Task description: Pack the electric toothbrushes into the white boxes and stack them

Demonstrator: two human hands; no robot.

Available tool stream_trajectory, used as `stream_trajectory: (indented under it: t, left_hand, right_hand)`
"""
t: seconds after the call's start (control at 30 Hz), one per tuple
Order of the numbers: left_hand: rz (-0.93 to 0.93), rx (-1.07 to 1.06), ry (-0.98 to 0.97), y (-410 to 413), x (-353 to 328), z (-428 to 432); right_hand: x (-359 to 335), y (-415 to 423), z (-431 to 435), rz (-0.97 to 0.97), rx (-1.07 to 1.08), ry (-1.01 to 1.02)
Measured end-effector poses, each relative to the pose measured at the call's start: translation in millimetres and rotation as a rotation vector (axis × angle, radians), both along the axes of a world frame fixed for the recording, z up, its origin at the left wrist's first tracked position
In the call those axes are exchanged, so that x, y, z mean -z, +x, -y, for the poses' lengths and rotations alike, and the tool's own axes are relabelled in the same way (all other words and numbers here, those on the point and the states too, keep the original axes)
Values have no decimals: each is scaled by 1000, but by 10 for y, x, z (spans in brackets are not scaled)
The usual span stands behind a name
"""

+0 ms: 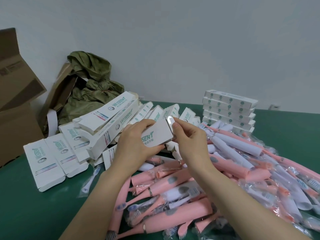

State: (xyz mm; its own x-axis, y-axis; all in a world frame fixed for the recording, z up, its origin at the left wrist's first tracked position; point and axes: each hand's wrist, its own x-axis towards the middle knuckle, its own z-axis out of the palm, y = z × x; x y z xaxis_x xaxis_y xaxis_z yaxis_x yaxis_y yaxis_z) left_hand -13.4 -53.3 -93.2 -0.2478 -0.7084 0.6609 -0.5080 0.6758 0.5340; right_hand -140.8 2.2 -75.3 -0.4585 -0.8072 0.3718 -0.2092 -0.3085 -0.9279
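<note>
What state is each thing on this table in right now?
held box, gripped by the left hand, end flap not yet tucked in
right hand, pinches that flap
box stack, closed, neatly piled
loose boxes, heaped, ends open
toothbrushes, loose pile, in clear wrappers
carton, flaps open

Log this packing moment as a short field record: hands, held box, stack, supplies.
left hand: grips the white box around its middle
right hand: pinches the box's end flap
finished stack: closed boxes piled at far right
toothbrushes: pink and white, plastic-wrapped, heaped in front and to the right
empty boxes: loose pile on the left
table: green surface
</note>
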Motion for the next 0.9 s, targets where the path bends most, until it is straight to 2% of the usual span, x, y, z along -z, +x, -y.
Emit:
stream_trajectory:
  t: [0.13,0.33,0.53,0.7,0.83,0.9]
  left_hand:
    - [-12,-14,5,-5,29,10]
    - [-83,-14,1,-39,21,-6]
    - [-131,-38,-30,-72,18,-43]
    - [-139,-58,-16,-88,16,-55]
    - [-126,-36,4,-51,-14,-76]
    - [-104,-4,-15,-35,-50,-102]
  right_hand:
    - [23,-43,4,50,-14,41]
    - [76,4,-24,-101,3,4]
    - [206,192,-62,-563,43,-92]
    - [68,93,-42,-732,9,-60]
    - [-138,-133,-81,-928,-200,4]
    - [-203,-224,-95,-1101,-209,80]
